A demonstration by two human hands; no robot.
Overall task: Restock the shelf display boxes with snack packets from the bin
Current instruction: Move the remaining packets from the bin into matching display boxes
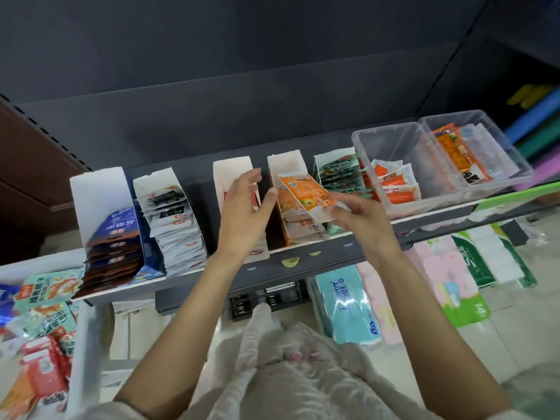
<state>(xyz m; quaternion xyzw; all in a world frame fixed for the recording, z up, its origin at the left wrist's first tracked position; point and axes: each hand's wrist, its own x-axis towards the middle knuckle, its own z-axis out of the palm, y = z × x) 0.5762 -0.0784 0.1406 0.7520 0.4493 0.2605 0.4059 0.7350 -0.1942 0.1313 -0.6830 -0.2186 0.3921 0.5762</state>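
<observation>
My right hand (356, 212) pinches an orange snack packet (306, 195) by its white lower edge, holding it over the orange display box (286, 165) on the shelf. My left hand (245, 213) hovers open with fingers spread in front of the white box with red packets (231, 171), holding nothing. Further left stand a box of grey-white packets (172, 219) and a box of blue-brown packets (112, 237). A green-packet box (339, 171) sits right of the orange one. The bin (81, 338) of mixed snack packets lies at the lower left.
Two clear plastic tubs (394, 140) (485, 125) with orange packets stand at the shelf's right end. The dark shelf edge (303, 265) runs across the middle. Tissue packs (348, 304) lie on the floor below. Dark shelving panels rise behind.
</observation>
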